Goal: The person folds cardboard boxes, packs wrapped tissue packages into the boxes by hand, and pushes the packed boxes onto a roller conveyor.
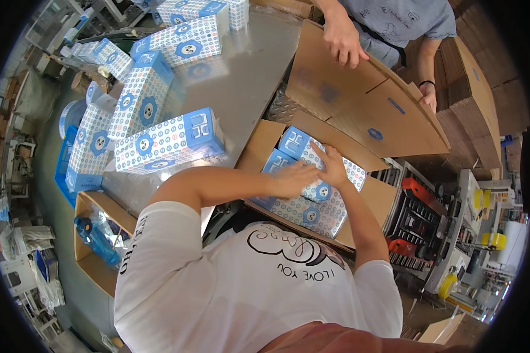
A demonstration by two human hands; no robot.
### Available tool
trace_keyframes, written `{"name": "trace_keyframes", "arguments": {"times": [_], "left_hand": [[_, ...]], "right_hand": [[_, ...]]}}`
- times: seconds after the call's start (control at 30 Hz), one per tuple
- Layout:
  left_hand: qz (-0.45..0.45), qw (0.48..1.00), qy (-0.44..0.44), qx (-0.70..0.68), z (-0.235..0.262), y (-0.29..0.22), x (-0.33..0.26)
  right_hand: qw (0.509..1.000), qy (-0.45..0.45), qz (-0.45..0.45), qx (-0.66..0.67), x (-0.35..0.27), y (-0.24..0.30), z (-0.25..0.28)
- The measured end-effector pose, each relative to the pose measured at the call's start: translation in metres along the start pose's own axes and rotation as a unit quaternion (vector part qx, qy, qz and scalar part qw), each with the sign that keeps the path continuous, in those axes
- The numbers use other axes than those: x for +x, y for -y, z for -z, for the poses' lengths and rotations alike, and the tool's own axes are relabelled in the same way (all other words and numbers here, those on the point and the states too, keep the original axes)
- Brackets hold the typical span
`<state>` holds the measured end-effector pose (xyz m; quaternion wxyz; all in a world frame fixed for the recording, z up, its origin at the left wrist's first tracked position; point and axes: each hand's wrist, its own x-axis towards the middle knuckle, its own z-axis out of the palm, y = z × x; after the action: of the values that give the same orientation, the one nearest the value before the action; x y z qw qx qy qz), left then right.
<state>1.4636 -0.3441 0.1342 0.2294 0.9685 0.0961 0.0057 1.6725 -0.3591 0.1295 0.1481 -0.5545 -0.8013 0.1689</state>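
An open cardboard carton (376, 197) in front of me has several blue-and-white patterned packs (312, 215) lying inside it. My left hand (295, 180) rests flat on top of a pack (321, 192) in the carton, fingers stretched toward the right. Next to it, my right hand (332, 167) lies on the packs with its fingers spread, touching or nearly touching the left fingertips. Both palms are turned down and hidden, and neither hand is gripping anything.
More patterned packs (168, 141) lie on the metal table (241, 76) to the left. Across from me a co-worker's hand (343, 38) holds a flat cardboard sheet (359, 100). A box (91, 267) with a blue bottle (97, 240) stands at lower left; flattened cartons (474, 100) are stacked right.
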Motion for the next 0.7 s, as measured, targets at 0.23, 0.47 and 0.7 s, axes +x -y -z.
{"name": "trace_keyframes", "arguments": {"times": [0.23, 0.47, 0.7], "left_hand": [[0.228, 0.944, -0.237, -0.029, -0.015, 0.066, -0.034], [0.545, 0.643, -0.312, -0.438, -0.116, 0.148, -0.024], [0.305, 0.84, -0.372, -0.252, 0.03, 0.054, 0.003]], "right_hand": [[0.726, -0.281, -0.626, -0.057, -0.213, -0.099, -0.036], [0.822, -0.279, -0.49, 0.08, -0.211, -0.05, 0.074], [0.949, -0.075, -0.27, 0.146, -0.176, -0.009, 0.081]]}}
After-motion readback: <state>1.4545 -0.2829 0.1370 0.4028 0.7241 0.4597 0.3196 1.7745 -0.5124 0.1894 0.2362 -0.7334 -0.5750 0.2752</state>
